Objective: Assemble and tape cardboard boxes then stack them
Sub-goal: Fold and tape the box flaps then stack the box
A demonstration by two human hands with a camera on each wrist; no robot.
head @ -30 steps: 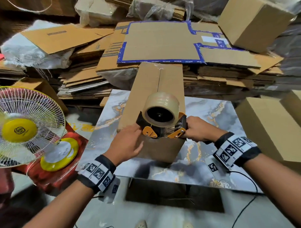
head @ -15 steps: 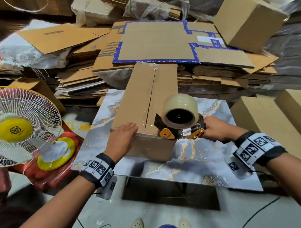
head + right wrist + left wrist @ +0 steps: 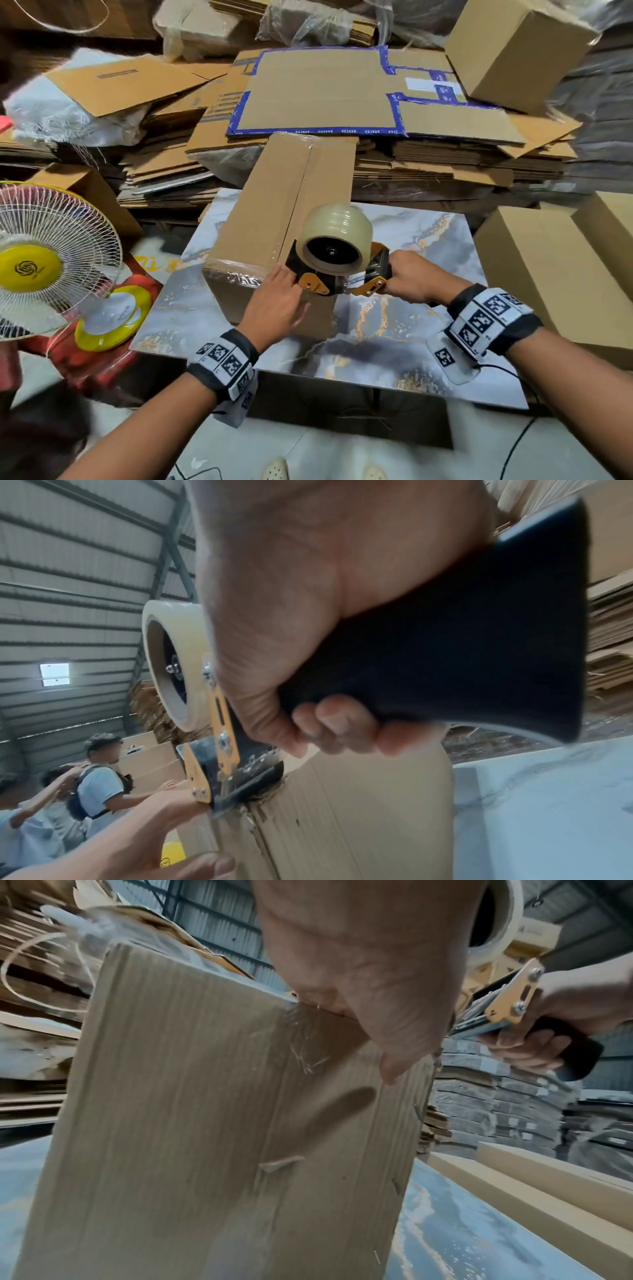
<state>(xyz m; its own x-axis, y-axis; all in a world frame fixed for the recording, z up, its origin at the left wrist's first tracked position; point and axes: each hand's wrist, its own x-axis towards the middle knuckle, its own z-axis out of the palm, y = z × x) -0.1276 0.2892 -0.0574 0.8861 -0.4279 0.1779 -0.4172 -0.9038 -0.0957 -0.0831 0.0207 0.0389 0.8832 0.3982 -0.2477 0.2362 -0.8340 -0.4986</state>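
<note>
A closed cardboard box (image 3: pixel 274 212) lies lengthwise on the marble-patterned table (image 3: pixel 428 349), with clear tape along its centre seam and over its near left edge. My right hand (image 3: pixel 411 277) grips the black handle (image 3: pixel 445 656) of the orange tape dispenser (image 3: pixel 337 260). The dispenser's blade end sits at the box's near top edge, by the right corner. My left hand (image 3: pixel 277 305) lies flat with straight fingers on that near edge, just left of the dispenser. Its thumb (image 3: pixel 390 1064) points down the front face (image 3: pixel 205 1123).
A white and yellow fan (image 3: pixel 51 260) stands left of the table on a red stool (image 3: pixel 102 363). Piles of flat cardboard (image 3: pixel 325 89) fill the back. Assembled boxes (image 3: pixel 555 274) stand right of the table, and another (image 3: pixel 513 51) sits at the back right. Several people (image 3: pixel 95 777) work farther off.
The dispenser swung off to the right of the box, then came back onto its near top edge. My left hand slid from the left flap to the near edge beside the dispenser.
</note>
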